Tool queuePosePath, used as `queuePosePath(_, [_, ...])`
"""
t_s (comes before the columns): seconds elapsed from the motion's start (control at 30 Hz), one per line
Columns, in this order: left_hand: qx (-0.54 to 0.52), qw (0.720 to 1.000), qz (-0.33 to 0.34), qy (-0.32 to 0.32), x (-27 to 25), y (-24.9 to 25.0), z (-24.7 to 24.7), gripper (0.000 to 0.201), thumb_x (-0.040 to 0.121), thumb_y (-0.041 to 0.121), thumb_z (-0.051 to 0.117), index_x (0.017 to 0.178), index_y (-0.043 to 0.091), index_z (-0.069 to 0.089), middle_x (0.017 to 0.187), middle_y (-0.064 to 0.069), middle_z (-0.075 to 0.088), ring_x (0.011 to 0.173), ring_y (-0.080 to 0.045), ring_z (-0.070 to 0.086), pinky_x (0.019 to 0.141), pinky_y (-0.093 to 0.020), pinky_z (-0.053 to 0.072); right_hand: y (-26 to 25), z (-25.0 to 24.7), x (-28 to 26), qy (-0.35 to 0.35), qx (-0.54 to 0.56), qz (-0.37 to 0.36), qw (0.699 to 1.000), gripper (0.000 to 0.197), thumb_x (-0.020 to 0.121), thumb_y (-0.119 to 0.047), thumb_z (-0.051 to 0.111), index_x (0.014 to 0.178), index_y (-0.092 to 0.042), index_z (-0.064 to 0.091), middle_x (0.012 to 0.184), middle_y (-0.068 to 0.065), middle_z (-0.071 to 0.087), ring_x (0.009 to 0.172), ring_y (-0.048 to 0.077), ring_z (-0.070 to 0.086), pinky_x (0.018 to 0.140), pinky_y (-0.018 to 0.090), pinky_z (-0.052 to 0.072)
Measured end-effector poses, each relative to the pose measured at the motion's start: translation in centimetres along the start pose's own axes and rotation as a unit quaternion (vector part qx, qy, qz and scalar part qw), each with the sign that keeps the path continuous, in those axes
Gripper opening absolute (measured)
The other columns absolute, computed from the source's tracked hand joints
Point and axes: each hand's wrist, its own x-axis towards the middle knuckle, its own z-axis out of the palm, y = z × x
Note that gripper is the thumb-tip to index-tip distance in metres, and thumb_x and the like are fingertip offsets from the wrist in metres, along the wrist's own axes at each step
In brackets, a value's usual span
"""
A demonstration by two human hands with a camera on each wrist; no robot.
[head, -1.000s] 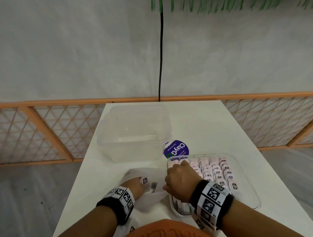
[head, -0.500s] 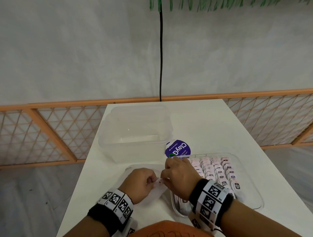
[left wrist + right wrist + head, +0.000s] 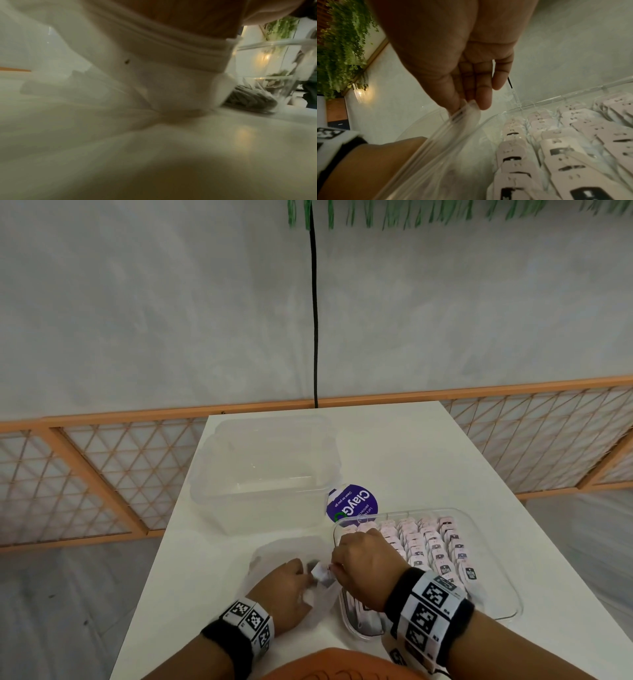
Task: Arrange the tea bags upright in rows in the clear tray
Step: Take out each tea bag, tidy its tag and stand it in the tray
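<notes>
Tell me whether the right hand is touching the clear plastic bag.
Touching. The right wrist view shows the right hand pinching the edge of the clear plastic bag between its fingertips.

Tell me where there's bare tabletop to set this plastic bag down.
Bare white table lies beyond the clear tray, right of the empty clear tub. A strip runs left of the left hand. It is crowded between hands, where the plastic bag meets the tray.

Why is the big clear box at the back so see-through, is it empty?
Empty. Through the clear box only its bare floor shows; the tea bags stand in the tray.
</notes>
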Motion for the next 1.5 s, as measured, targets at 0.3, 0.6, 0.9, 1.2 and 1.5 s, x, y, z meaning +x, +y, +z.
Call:
queuePosePath(0.3, [-0.093,0.993,0.007,0.068,-1.7,0.7,-2.1,0.028,0.095,0.036,0.05,0.097,0.014,0.068,0.093,0.0,0.056,0.092,-0.015,0.055,0.074,-0.019,0.03,0.2,-0.1,-0.2,0.032,-0.005,0.024,0.999,0.023,0.057,-0.038,0.069,0.044,-0.024,0.055,0.045,-0.008,0.05,0.039,0.011,0.05,0.049,0.023,0.024])
queuePosePath(0.6, [-0.394,0.894,-0.054,0.208,-3.8,0.0,-9.5,0.012,0.085,0.017,0.07,0.076,0.014,0.062,0.068,-0.002,0.068,0.059,-0.011,0.061,0.06,-0.026,0.052,1.2,-2.2,0.2,-0.045,0.201,0.089,0.974,0.044,0.085,-0.047,0.031,0.081,-0.022,0.067,0.088,-0.002,0.066,0.085,0.017,0.063,0.072,0.031,0.048])
queuePosePath(0.9, [-0.357,0.908,-0.015,0.22,-5.5,1.7,-14.0,0.021,0.093,0.017,0.059,0.108,0.032,0.058,0.075,-0.001,0.073,0.065,-0.009,0.067,0.066,-0.017,0.051,1.9,-12.7,1.1,-0.07,0.543,0.076,0.833,0.013,0.085,-0.014,0.071,0.087,-0.026,0.074,0.073,-0.005,0.07,0.064,0.003,0.061,0.069,0.017,0.05])
queuePosePath(1.2, [-0.353,0.9,0.076,0.246,-6.8,4.7,-16.0,0.05,0.095,0.012,0.055,0.133,0.038,0.035,0.074,-0.007,0.072,0.069,-0.015,0.069,0.076,-0.032,0.056,0.9,-12.3,2.1,0.076,0.465,0.137,0.871,0.015,0.075,-0.028,0.08,0.07,-0.025,0.067,0.086,-0.007,0.065,0.067,0.008,0.061,0.072,0.035,0.055])
queuePosePath(1.5, [-0.362,0.892,0.087,0.258,-7.0,5.1,-15.7,0.066,0.087,0.012,0.068,0.133,0.046,0.034,0.075,-0.008,0.07,0.071,-0.019,0.067,0.076,-0.032,0.056,0.8,-11.8,2.1,0.098,0.459,0.139,0.872,0.02,0.075,-0.024,0.08,0.07,-0.024,0.061,0.067,-0.007,0.066,0.061,0.004,0.057,0.058,0.014,0.044])
